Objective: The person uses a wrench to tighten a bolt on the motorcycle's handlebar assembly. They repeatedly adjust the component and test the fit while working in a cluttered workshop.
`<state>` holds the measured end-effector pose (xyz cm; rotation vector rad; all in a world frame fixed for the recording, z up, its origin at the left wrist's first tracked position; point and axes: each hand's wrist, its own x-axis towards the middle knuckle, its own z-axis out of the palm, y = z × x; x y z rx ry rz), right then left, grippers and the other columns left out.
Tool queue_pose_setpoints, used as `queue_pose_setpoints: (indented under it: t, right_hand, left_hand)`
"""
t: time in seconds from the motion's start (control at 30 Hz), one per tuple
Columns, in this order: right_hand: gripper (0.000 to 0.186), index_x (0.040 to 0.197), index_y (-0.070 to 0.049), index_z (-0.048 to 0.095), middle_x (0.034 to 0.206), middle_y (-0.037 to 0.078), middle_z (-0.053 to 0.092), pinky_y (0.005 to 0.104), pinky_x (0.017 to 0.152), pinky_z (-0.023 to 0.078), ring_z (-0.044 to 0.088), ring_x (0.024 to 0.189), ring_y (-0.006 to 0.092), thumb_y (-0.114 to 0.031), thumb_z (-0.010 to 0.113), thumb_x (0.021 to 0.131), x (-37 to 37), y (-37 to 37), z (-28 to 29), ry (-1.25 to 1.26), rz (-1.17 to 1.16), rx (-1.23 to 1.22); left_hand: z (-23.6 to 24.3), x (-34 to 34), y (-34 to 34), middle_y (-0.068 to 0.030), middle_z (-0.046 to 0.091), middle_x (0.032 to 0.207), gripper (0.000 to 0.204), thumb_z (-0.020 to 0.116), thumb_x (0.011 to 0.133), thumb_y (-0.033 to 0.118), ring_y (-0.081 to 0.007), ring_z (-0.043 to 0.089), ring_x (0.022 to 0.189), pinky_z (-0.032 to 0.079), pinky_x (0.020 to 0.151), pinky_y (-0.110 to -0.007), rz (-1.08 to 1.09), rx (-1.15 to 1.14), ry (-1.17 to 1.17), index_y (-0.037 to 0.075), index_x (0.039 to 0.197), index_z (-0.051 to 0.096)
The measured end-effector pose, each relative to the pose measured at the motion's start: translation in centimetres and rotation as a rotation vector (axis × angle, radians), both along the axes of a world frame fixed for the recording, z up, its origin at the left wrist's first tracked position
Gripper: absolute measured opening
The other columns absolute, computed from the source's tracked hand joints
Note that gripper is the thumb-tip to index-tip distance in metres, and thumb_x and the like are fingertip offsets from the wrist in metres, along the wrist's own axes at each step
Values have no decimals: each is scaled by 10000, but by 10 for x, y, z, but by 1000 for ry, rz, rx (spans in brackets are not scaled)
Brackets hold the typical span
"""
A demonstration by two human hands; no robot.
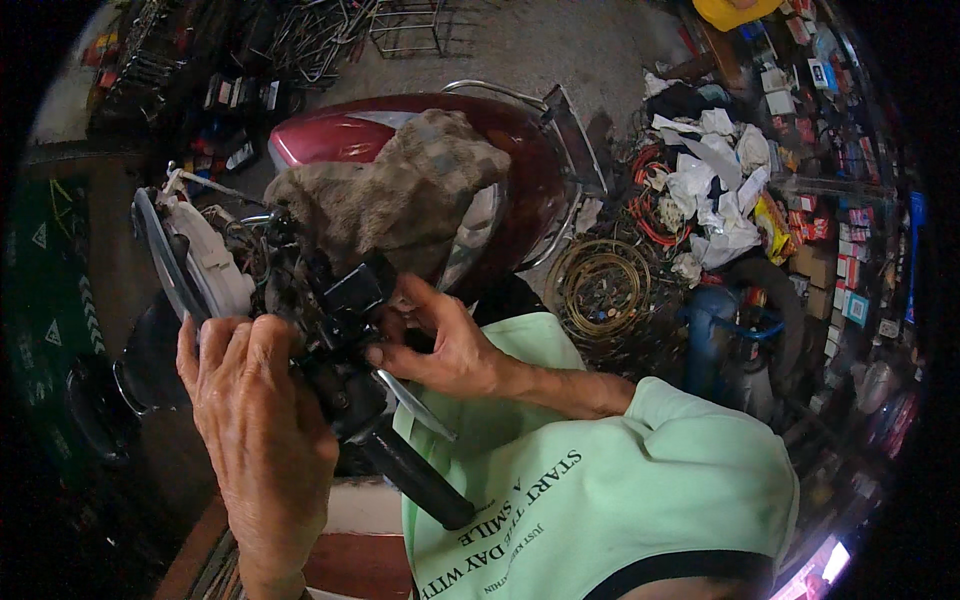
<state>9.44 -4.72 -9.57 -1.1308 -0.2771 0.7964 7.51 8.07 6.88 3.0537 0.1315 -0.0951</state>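
A handlebar with a black rubber grip points toward me, and a metal lever lies beside it. Next to its inner end sits a black box-shaped part. My right hand is closed by that part, thumb and fingers bent together; what they pinch is hidden. On the other side of the bar is my left hand, back upward, its fingers bent over the front assembly. Its fingertips are out of sight. A white housing with exposed wires behind it stands just beyond the left hand.
A brown cloth drapes over the seat of the red motorbike. To the right lie a coil of cable, crumpled white paper and a blue cylinder. Shelves of small boxes line the right side. Metal racks stand at the back.
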Motion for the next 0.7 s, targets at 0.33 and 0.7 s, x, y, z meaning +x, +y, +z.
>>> queue_pose_setpoints:
  t: [0.33, 0.7]
  right_hand:
    - [805, 1396, -49, 357, 975, 16, 613, 244, 783, 470, 571, 838, 88, -16, 798, 723, 24, -2, -2, 200, 35, 125]
    - [888, 1499, -52, 172, 1341, 102, 437, 339, 1067, 344, 425, 1247, 178, -123, 681, 775, 32, 6, -3, 89, 192, 313]
  left_hand:
    - [3, -5, 8, -135, 508, 842, 382, 618, 583, -76, -327, 516, 920, 281, 1079, -545, -34, -52, 86, 17, 953, 630]
    - [6, -4, 13, -114, 461, 839, 395, 626, 570, -67, -316, 500, 938, 293, 1036, -518, -42, -98, 150, 46, 948, 637]
